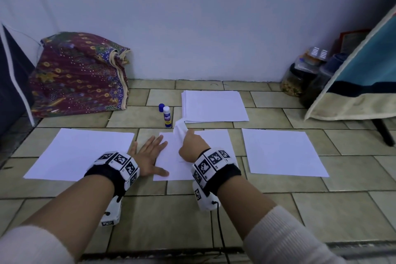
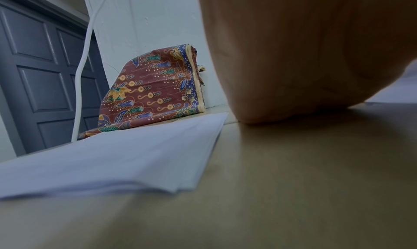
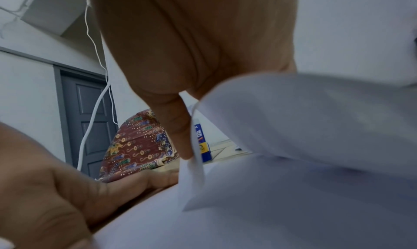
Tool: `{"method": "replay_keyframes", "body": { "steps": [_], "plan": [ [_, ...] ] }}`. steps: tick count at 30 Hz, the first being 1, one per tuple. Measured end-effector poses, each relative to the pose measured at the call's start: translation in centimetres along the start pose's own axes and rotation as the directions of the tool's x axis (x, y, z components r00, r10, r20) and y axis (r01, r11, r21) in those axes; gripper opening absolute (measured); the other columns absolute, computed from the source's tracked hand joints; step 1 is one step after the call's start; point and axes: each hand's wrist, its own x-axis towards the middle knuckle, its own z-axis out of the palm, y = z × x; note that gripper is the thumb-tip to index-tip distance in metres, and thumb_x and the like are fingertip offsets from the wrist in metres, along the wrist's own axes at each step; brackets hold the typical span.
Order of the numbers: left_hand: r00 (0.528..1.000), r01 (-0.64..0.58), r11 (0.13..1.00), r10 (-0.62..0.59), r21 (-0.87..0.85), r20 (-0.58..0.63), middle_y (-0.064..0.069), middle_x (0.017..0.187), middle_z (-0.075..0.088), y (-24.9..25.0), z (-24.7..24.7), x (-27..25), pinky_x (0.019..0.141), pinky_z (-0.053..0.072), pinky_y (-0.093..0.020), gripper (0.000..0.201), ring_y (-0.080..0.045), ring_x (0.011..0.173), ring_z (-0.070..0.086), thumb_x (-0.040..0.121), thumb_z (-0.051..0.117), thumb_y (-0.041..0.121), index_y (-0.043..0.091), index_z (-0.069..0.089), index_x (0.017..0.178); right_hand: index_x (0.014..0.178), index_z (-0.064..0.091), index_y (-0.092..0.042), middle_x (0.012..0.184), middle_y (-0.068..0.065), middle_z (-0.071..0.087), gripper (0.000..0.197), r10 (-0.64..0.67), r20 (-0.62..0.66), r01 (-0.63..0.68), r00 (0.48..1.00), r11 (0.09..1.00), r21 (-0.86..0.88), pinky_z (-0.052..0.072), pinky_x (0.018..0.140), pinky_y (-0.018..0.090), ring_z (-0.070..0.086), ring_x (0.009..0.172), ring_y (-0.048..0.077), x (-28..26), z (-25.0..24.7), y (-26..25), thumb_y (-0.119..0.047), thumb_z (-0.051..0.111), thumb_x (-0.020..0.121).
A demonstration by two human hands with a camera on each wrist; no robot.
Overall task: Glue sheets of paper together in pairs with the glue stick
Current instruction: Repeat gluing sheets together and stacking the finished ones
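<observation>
a: where are the hands?
b: the left hand (image 1: 150, 156) lies flat with fingers spread, pressing the left edge of the middle sheet (image 1: 169, 167) on the tiled floor (image 1: 278, 210). the right hand (image 1: 190, 146) pinches a curled paper corner (image 1: 180, 127), lifted above that sheet; in the right wrist view the thumb (image 3: 178, 128) presses against the bent paper (image 3: 315, 119).

a: and the glue stick?
b: the glue stick (image 1: 167, 117) stands upright on the floor, uncapped, its blue cap (image 1: 161, 107) just beside it, left of the paper stack (image 1: 214, 106) by the wall. neither hand touches it.

a: other paper?
b: the left sheet (image 1: 81, 152) lies flat near the left hand, the right sheet (image 1: 282, 152) lies apart on the other side. in the left wrist view the left sheet (image 2: 112, 160) looks like more than one layer.

a: anything else?
b: a batik cloth bundle (image 1: 79, 75) leans at the wall, glass jars (image 1: 300, 75) sit in the right corner, and a grey door (image 2: 40, 65) shows in the left wrist view.
</observation>
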Motion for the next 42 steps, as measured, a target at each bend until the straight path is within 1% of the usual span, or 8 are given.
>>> {"method": "replay_keyframes", "body": {
  "steps": [4, 6, 8, 18, 25, 28, 33, 42],
  "plan": [
    [1.000, -0.003, 1.000, 0.003, 0.009, -0.010, 0.009, 0.157, -0.024, 0.0, 0.1, 0.0, 0.114, -0.012, -0.050, 0.105, -0.011, 0.144, -0.023, 0.082, 0.055, 0.067, 0.027, -0.011, 0.152, 0.135, 0.027, 0.001, 0.132, 0.019, 0.048, 0.045, 0.022, -0.014, -0.022, 1.000, 1.000, -0.013, 0.033, 0.108, 0.040, 0.047, 0.123, 0.030, -0.2, 0.3, -0.5, -0.009, 0.043, 0.094],
    [1.000, -0.004, 1.000, 0.004, -0.002, 0.004, 0.010, 0.157, -0.023, -0.1, 0.1, 0.0, 0.114, -0.012, -0.050, 0.120, -0.010, 0.144, -0.022, 0.062, 0.045, 0.083, 0.027, -0.011, 0.152, 0.136, 0.025, 0.001, 0.133, 0.018, 0.047, 0.047, 0.019, -0.027, -0.020, 0.999, 0.999, -0.029, 0.031, 0.109, 0.040, 0.044, 0.125, 0.030, -0.3, 0.4, -0.4, -0.009, 0.042, 0.094],
    [1.000, -0.007, 1.000, 0.007, -0.008, 0.012, 0.010, 0.157, -0.024, -0.2, 0.1, 0.1, 0.114, -0.013, -0.050, 0.127, -0.010, 0.144, -0.023, 0.048, 0.034, 0.084, 0.028, -0.012, 0.152, 0.138, 0.023, 0.001, 0.134, 0.018, 0.045, 0.049, 0.012, -0.040, -0.014, 0.999, 0.999, -0.046, 0.028, 0.110, 0.039, 0.042, 0.126, 0.030, -0.4, 0.6, -0.3, -0.009, 0.042, 0.094],
    [1.000, -0.006, 1.000, 0.006, 0.003, -0.006, 0.009, 0.157, -0.023, -0.2, 0.2, 0.1, 0.114, -0.013, -0.050, 0.111, -0.011, 0.144, -0.023, 0.073, 0.052, 0.073, 0.027, -0.010, 0.152, 0.136, 0.027, 0.003, 0.133, 0.018, 0.046, 0.048, 0.010, -0.016, -0.012, 1.000, 0.995, -0.099, 0.024, 0.112, 0.041, 0.041, 0.126, 0.030, 0.0, 1.4, -0.3, -0.011, 0.042, 0.093],
    [1.000, 0.002, 1.000, -0.002, -0.006, 0.003, 0.009, 0.157, -0.024, -0.1, 0.1, 0.2, 0.114, -0.013, -0.050, 0.128, -0.011, 0.144, -0.023, 0.047, 0.034, 0.084, 0.027, -0.011, 0.152, 0.133, 0.030, 0.002, 0.131, 0.017, 0.048, 0.045, -0.007, -0.020, 0.005, 1.000, 0.996, -0.092, 0.026, 0.111, 0.040, 0.043, 0.124, 0.029, 0.3, 1.7, -0.4, -0.011, 0.044, 0.092],
    [1.000, 0.003, 1.000, -0.003, 0.009, -0.004, 0.009, 0.157, -0.024, 0.0, 0.2, 0.1, 0.114, -0.012, -0.051, 0.111, -0.011, 0.144, -0.023, 0.073, 0.052, 0.074, 0.026, -0.010, 0.152, 0.131, 0.032, 0.002, 0.129, 0.017, 0.050, 0.043, -0.010, -0.024, 0.008, 1.000, 0.995, -0.096, 0.026, 0.110, 0.040, 0.045, 0.122, 0.029, 0.4, 1.8, -0.4, -0.010, 0.043, 0.092],
    [1.000, 0.006, 1.000, -0.006, 0.002, -0.014, 0.008, 0.157, -0.024, 0.0, 0.2, 0.1, 0.114, -0.012, -0.050, 0.102, -0.011, 0.144, -0.023, 0.085, 0.056, 0.062, 0.026, -0.011, 0.152, 0.132, 0.031, 0.002, 0.131, 0.016, 0.049, 0.044, -0.020, -0.026, 0.017, 0.999, 0.993, -0.118, 0.025, 0.111, 0.041, 0.044, 0.124, 0.029, 0.5, 2.0, -0.4, -0.011, 0.043, 0.092],
    [1.000, 0.001, 1.000, -0.001, 0.000, -0.006, 0.010, 0.157, -0.024, -0.3, 0.4, 0.3, 0.115, -0.013, -0.050, 0.124, -0.010, 0.144, -0.023, 0.049, 0.035, 0.081, 0.027, -0.009, 0.152, 0.134, 0.030, 0.002, 0.131, 0.016, 0.049, 0.047, -0.009, -0.029, 0.006, 1.000, 0.995, -0.102, 0.024, 0.112, 0.042, 0.044, 0.125, 0.029, 1.1, 2.3, -0.3, -0.012, 0.045, 0.091]
  ]
}}
